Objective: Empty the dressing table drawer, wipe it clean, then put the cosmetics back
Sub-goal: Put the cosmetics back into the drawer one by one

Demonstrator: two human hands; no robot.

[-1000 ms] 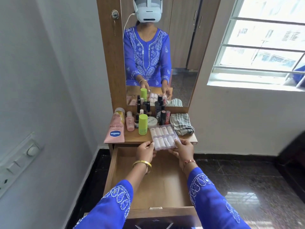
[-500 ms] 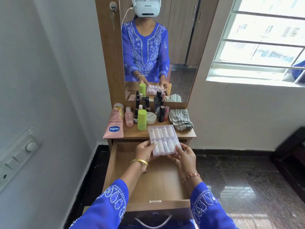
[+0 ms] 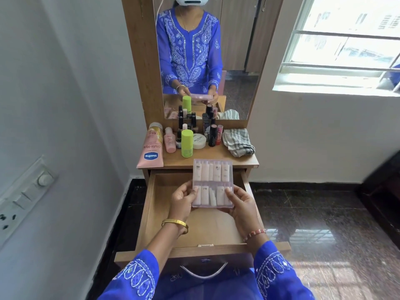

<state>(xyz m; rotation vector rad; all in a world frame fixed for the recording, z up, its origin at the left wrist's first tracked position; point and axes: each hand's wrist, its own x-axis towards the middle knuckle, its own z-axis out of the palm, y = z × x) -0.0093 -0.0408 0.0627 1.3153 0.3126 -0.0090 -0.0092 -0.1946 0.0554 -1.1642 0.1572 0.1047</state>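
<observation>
Clear case (image 3: 212, 182), lower corners behind fingers (image 3: 231, 194)

Wooden dressing table top (image 3: 242, 158), pink lotion tube (image 3: 151, 148), green bottle (image 3: 187, 143), white jar (image 3: 199, 141), folded striped cloth (image 3: 238, 142)

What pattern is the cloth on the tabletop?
Grey with pale stripes, crumpled cloth; the head view shows it best.
</observation>
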